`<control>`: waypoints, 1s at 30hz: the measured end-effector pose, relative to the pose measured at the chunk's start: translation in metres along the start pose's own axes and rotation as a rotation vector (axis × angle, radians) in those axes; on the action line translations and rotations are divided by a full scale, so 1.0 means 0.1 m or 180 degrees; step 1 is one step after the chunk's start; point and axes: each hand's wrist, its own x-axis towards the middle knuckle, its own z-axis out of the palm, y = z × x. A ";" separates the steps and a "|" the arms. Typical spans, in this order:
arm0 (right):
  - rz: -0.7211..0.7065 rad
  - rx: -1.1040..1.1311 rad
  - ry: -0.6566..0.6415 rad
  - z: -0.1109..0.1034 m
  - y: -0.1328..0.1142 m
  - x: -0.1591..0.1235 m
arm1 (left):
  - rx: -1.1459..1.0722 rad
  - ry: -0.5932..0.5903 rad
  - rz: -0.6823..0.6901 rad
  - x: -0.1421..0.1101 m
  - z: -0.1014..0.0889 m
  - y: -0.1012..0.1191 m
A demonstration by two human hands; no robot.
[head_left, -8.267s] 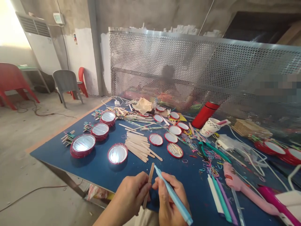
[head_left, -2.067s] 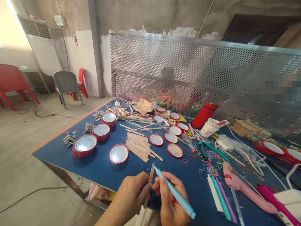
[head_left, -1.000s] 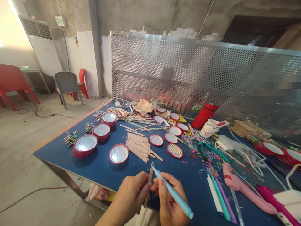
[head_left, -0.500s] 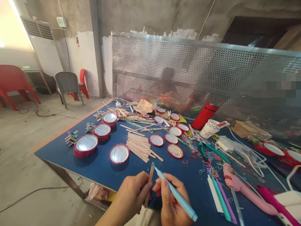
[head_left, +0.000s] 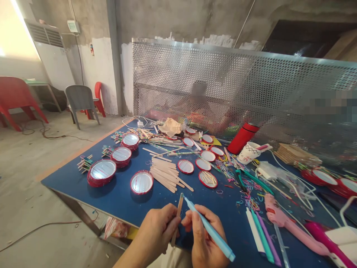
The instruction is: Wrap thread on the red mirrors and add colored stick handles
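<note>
My left hand (head_left: 160, 227) pinches a wooden craft stick (head_left: 179, 208), held upright at a slant near the front edge of the table. Its top end shows a bluish-green mark. In my right hand (head_left: 206, 232) is a light blue marker pen (head_left: 212, 230), its tip close beside the marked end of the stick; whether they touch I cannot tell. Beyond my hands lies a fanned pile of plain craft sticks (head_left: 164, 173). Left of the pile sits a round, red-rimmed piece (head_left: 141, 182), and to its right a red-rimmed lid (head_left: 208, 179) holds short sticks.
White, teal and purple markers (head_left: 260, 238) lie at the right by a pink glue gun (head_left: 292, 227). Behind them are teal-handled pliers (head_left: 256, 180), a paper cup (head_left: 248, 152) and a red flask (head_left: 243, 137). A perforated metal panel (head_left: 173, 78) stands along the table's back.
The marker's tip has shifted very slightly, and the bluish-green mark on the stick's end looks a little darker. My left hand and the stick have hardly moved.
</note>
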 end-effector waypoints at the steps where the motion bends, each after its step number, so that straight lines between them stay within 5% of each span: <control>1: -0.0007 -0.0012 -0.0036 0.00 0.00 0.00 | -0.0020 0.0001 0.0007 0.00 0.00 0.00; 30: -0.0126 -0.0016 -0.0271 -0.04 0.04 0.01 | 0.0044 0.0020 -0.0033 0.00 0.00 -0.03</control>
